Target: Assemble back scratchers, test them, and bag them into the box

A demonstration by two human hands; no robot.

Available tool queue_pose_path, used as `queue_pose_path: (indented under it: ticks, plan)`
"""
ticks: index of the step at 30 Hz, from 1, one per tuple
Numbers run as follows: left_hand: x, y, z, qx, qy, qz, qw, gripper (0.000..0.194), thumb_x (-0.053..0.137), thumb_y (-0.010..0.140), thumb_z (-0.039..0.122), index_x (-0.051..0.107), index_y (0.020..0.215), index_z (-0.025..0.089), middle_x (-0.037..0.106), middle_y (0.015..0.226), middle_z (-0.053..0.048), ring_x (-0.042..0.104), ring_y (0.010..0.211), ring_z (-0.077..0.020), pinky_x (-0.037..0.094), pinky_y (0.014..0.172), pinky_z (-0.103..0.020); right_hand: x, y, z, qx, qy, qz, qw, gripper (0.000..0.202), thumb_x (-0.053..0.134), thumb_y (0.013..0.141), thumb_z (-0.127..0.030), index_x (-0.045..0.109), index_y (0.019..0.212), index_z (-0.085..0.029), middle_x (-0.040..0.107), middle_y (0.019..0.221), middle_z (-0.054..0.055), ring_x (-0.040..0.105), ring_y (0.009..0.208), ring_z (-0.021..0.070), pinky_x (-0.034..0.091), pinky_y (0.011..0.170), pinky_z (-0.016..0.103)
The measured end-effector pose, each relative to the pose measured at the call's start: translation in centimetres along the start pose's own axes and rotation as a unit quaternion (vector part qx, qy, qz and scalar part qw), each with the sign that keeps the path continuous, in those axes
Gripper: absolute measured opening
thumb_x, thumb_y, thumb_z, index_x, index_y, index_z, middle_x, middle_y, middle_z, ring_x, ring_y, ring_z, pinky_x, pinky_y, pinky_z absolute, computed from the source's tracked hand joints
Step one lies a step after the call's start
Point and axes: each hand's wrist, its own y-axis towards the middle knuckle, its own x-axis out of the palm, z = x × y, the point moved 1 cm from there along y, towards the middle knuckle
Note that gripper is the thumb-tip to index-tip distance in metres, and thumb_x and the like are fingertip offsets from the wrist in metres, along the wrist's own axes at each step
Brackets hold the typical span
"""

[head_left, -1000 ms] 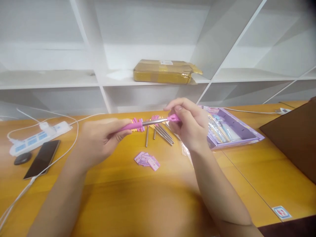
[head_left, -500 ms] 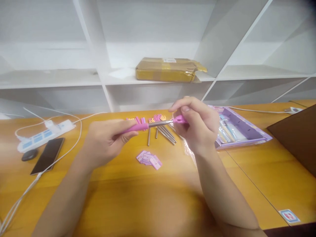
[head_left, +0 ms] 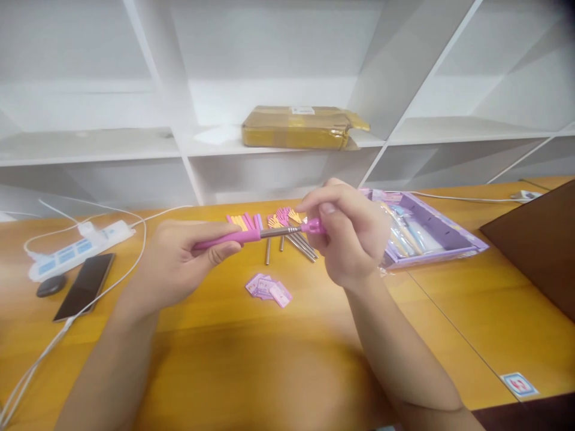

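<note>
Both hands hold one back scratcher between them above the table. My left hand (head_left: 177,260) is closed around its pink grip sleeve (head_left: 246,236), thumb along the near side. A bare metal rod (head_left: 274,232) runs from the sleeve towards my right hand (head_left: 353,230). There, thumb and fingers pinch the pink end (head_left: 312,225), partly hidden by the fingers. Behind the rod lie several metal rods (head_left: 302,246) with small pink and yellow hand-shaped heads (head_left: 283,215). Pink, yellow and purple sleeves (head_left: 242,221) lie left of these. Small purple cards (head_left: 268,288) overlap nearer me.
A purple open box (head_left: 431,230) with plastic-wrapped items stands at right, beside a dark brown panel (head_left: 534,251). At left are a power strip (head_left: 81,248), a phone (head_left: 85,286), a black mouse (head_left: 51,285) and white cables. A taped carton (head_left: 296,127) sits on the shelf behind.
Both hands and the back scratcher have shifted slightly left and a little down, still gripped at both ends. The whole view has also drifted slightly.
</note>
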Motion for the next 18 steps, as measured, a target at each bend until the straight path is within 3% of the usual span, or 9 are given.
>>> queue_pose_path:
  ticks: [4, 7, 10, 14, 18]
  plan:
    - [0.0, -0.1, 0.4, -0.019, 0.001, -0.007, 1.000, 0.026, 0.071, 0.098, 0.043, 0.082, 0.119, 0.033, 0.084, 0.096, 0.001, 0.073, 0.071, -0.0136, 0.050, 0.056, -0.022, 0.2, 0.0, 0.6, -0.010, -0.011, -0.006, 1.000, 0.029, 0.050, 0.106, -0.030, 0.077, 0.095, -0.024, 0.048, 0.070, 0.002, 0.049, 0.061, 0.0163, 0.039, 0.056, 0.031]
    - [-1.2, -0.1, 0.5, -0.032, 0.042, -0.023, 0.998, 0.027, 0.069, 0.099, 0.046, 0.082, 0.120, 0.034, 0.084, 0.098, 0.002, 0.072, 0.073, -0.0143, 0.050, 0.059, -0.023, 0.8, -0.1, 1.0, -0.012, -0.020, -0.016, 1.000, 0.030, 0.047, 0.108, -0.031, 0.074, 0.096, -0.024, 0.050, 0.071, 0.001, 0.049, 0.062, 0.0158, 0.040, 0.060, 0.032]
    - [-3.4, -0.3, 0.2, -0.041, 0.103, -0.043, 0.993, 0.025, 0.066, 0.101, 0.047, 0.081, 0.118, 0.038, 0.083, 0.100, 0.004, 0.071, 0.078, -0.0151, 0.050, 0.065, -0.024, 1.6, 0.1, 1.2, 0.005, -0.021, -0.089, 0.996, 0.028, 0.045, 0.111, -0.037, 0.069, 0.105, -0.023, 0.057, 0.078, 0.001, 0.052, 0.065, 0.0148, 0.042, 0.064, 0.031]
    - [-5.9, -0.6, -0.3, -0.032, 0.159, -0.034, 0.986, 0.026, 0.061, 0.102, 0.050, 0.082, 0.109, 0.037, 0.078, 0.091, 0.002, 0.065, 0.075, -0.0169, 0.045, 0.064, -0.028, 1.9, 0.5, 0.7, -0.027, -0.105, -0.209, 0.972, 0.025, 0.061, 0.106, -0.043, 0.060, 0.121, -0.023, 0.063, 0.098, 0.002, 0.055, 0.075, 0.0141, 0.043, 0.069, 0.028]
    - [-5.8, -0.8, -0.1, -0.019, 0.239, -0.021, 0.970, 0.031, 0.054, 0.105, 0.049, 0.080, 0.100, 0.032, 0.070, 0.084, -0.001, 0.059, 0.072, -0.0180, 0.043, 0.065, -0.032, 1.3, 0.6, 0.5, -0.091, -0.260, -0.244, 0.930, 0.022, 0.049, 0.112, -0.038, 0.064, 0.109, -0.022, 0.060, 0.100, 0.004, 0.055, 0.079, 0.0140, 0.041, 0.072, 0.028]
